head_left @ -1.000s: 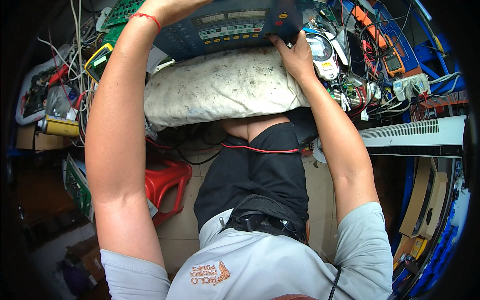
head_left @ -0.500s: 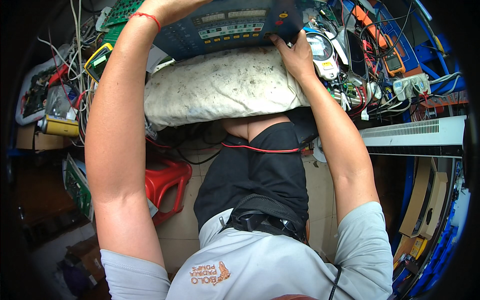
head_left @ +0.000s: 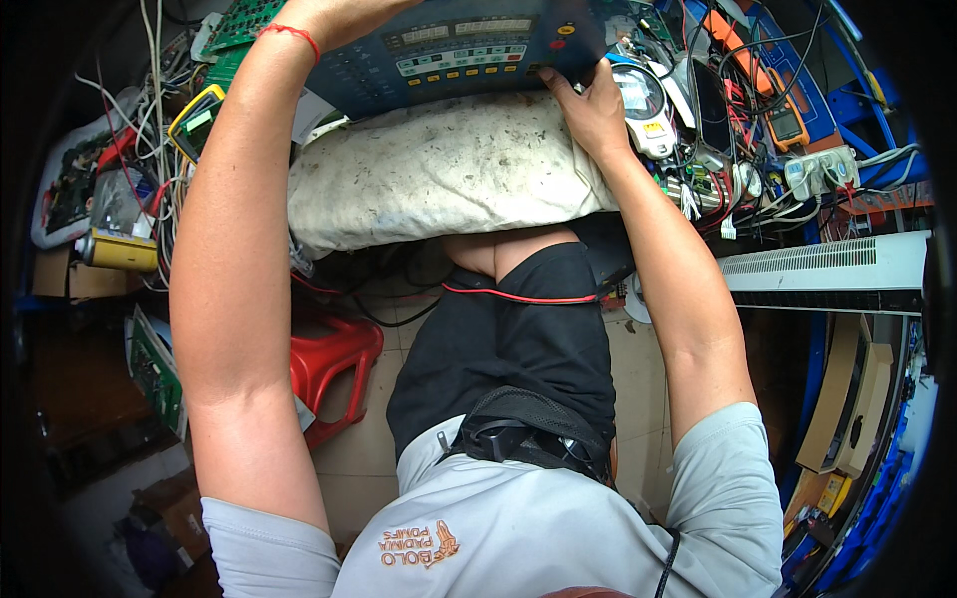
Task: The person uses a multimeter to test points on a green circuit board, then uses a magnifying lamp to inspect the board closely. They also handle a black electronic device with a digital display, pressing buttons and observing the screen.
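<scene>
A dark blue control panel point(head_left: 439, 75) with digital displays and rows of small buttons stands tilted at the top of the head view. Its lower edge rests on a stained, off-white cloth cushion point(head_left: 449, 174). My right hand point(head_left: 596, 108) grips the panel's lower right corner, thumb on the front face and the other fingers partly hidden at its side edge. My left hand point(head_left: 349, 18) reaches over the panel's upper left, with a red string on the wrist. Its fingers lie beyond the frame's top edge, so their hold is hidden.
Right of the panel lie a white round-dialled device point(head_left: 643, 105), an orange multimeter point(head_left: 786, 122) and tangled cables. Green circuit boards point(head_left: 239, 28), a yellow-framed meter point(head_left: 197, 122) and wires crowd the left. A red stool point(head_left: 334, 369) stands below, beside my legs.
</scene>
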### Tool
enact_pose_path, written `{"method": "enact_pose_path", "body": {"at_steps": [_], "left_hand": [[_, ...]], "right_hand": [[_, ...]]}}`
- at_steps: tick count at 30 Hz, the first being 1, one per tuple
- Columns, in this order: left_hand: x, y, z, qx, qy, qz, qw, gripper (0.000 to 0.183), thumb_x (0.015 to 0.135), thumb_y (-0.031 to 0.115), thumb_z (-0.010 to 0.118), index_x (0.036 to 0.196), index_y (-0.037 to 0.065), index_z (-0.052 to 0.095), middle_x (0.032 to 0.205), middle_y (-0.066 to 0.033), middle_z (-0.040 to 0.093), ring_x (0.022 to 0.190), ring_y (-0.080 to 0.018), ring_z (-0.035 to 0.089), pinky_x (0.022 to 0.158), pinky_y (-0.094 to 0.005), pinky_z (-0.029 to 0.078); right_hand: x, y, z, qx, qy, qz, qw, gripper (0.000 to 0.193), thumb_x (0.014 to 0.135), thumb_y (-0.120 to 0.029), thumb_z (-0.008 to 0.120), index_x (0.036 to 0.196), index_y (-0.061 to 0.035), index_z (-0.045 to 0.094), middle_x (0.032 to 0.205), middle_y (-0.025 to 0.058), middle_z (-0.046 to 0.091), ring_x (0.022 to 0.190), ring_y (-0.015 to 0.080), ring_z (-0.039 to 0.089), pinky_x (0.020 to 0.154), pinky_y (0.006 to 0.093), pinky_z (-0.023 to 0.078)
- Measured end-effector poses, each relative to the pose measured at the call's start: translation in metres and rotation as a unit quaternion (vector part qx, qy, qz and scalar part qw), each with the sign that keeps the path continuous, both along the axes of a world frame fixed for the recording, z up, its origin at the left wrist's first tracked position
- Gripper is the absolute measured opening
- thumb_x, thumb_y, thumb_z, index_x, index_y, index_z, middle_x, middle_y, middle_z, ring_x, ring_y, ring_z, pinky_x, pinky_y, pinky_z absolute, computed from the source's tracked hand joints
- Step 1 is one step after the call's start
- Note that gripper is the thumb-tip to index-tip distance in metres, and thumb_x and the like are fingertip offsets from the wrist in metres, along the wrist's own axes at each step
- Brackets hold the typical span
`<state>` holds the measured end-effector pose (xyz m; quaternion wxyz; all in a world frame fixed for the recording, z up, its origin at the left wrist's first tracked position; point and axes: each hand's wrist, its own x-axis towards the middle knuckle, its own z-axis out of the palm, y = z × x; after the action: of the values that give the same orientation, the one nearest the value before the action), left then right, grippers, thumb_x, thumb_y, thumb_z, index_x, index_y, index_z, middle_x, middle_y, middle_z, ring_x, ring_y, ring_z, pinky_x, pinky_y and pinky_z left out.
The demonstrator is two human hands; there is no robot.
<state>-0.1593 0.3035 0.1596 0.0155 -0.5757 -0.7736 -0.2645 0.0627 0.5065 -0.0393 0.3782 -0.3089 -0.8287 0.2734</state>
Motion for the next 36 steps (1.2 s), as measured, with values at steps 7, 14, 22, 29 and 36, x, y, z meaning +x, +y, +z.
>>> {"method": "enact_pose_path", "body": {"at_steps": [7, 14, 22, 29, 36], "left_hand": [[0.0004, -0.0006, 0.0001, -0.003, -0.002, 0.003, 1.000, 0.042, 0.094, 0.039, 0.065, 0.111, 0.003, 0.079, 0.103, -0.0154, 0.080, 0.096, -0.0277, 0.075, 0.089, -0.0383, 0.057], [-0.0006, -0.0011, -0.0001, 0.009, 0.009, -0.011, 1.000, 0.042, 0.094, 0.039, 0.065, 0.111, 0.004, 0.079, 0.105, -0.0155, 0.080, 0.098, -0.0286, 0.075, 0.091, -0.0387, 0.057], [0.0000, -0.0011, -0.0003, 0.007, 0.009, -0.005, 1.000, 0.042, 0.094, 0.039, 0.065, 0.112, 0.003, 0.079, 0.107, -0.0155, 0.080, 0.100, -0.0287, 0.075, 0.092, -0.0388, 0.057], [0.0011, -0.0015, 0.0004, -0.002, 0.014, 0.008, 1.000, 0.042, 0.094, 0.039, 0.066, 0.113, 0.004, 0.079, 0.108, -0.0157, 0.080, 0.100, -0.0284, 0.075, 0.092, -0.0387, 0.057], [-0.0004, -0.0006, -0.0011, 0.006, 0.014, 0.000, 1.000, 0.043, 0.094, 0.038, 0.065, 0.113, 0.003, 0.079, 0.108, -0.0161, 0.080, 0.100, -0.0287, 0.075, 0.092, -0.0383, 0.057]], "right_hand": [[-0.0007, 0.0043, -0.0055, 0.010, 0.001, 0.001, 1.000, 0.072, 0.090, -0.060, 0.083, 0.123, -0.0022, 0.054, 0.107, 0.0220, 0.073, 0.102, 0.0424, 0.073, 0.089, 0.0482, 0.056], [-0.0017, 0.0062, -0.0080, 0.026, 0.014, 0.010, 1.000, 0.070, 0.088, -0.055, 0.086, 0.121, -0.0022, 0.054, 0.105, 0.0205, 0.073, 0.100, 0.0412, 0.073, 0.086, 0.0480, 0.056], [-0.0005, 0.0025, -0.0023, 0.014, -0.002, 0.009, 1.000, 0.068, 0.089, -0.051, 0.087, 0.124, -0.0018, 0.056, 0.110, 0.0211, 0.075, 0.103, 0.0415, 0.074, 0.089, 0.0479, 0.058], [0.0007, 0.0021, -0.0009, 0.007, -0.020, -0.004, 1.000, 0.068, 0.088, -0.051, 0.088, 0.124, -0.0023, 0.056, 0.112, 0.0214, 0.074, 0.106, 0.0419, 0.074, 0.089, 0.0484, 0.057], [0.0008, 0.0018, -0.0007, 0.002, -0.021, -0.003, 1.000, 0.069, 0.088, -0.051, 0.087, 0.125, -0.0028, 0.055, 0.114, 0.0216, 0.074, 0.108, 0.0423, 0.074, 0.091, 0.0486, 0.057]]}}
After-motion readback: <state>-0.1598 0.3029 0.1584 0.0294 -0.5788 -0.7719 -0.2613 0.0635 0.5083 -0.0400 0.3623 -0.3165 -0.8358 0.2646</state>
